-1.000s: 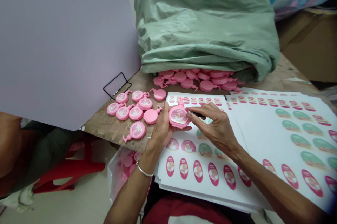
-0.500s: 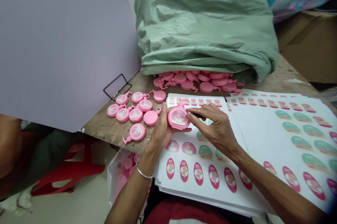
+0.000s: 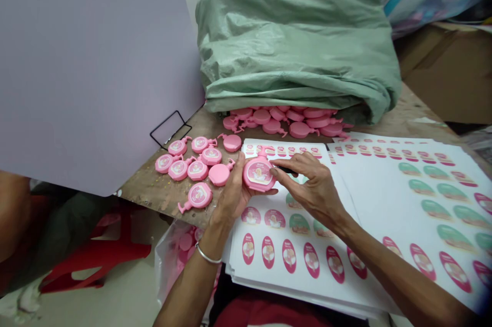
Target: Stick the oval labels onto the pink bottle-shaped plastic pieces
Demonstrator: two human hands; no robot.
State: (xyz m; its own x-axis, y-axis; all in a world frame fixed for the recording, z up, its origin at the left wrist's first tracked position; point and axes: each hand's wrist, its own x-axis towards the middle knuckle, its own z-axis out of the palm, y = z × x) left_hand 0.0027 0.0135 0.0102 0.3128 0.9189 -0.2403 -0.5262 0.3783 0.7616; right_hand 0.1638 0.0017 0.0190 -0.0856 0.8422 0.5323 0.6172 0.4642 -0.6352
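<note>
A pink toy pump bottle [image 3: 259, 183] with a round picture label on its front rests in my left hand [image 3: 235, 188], whose fingers are closed around its side and underside. My right hand [image 3: 307, 178] grips a slim black tool [image 3: 286, 169], of a kind I cannot make out. Its thumb and fingertip touch the right edge of the label. Beneath both hands lie sticker sheets [image 3: 265, 278] printed with pink ovals and green shapes. Left of my left hand are several labelled pink bottles [image 3: 198, 168] and a couple whose upper faces are plain, such as one plain bottle [image 3: 219, 175].
A large green sack [image 3: 295, 45] stands at the back, with plain pink bottles [image 3: 298, 129] spilling from its mouth. More sticker sheets [image 3: 384, 188] lie right. A grey panel [image 3: 96, 70] fills the left. Below are a plastic bag [image 3: 165, 255] and red stool [image 3: 115, 255].
The view has shifted slightly. Both hands keep almost the same pose on the bottle, the right thumb still at the label's edge.
</note>
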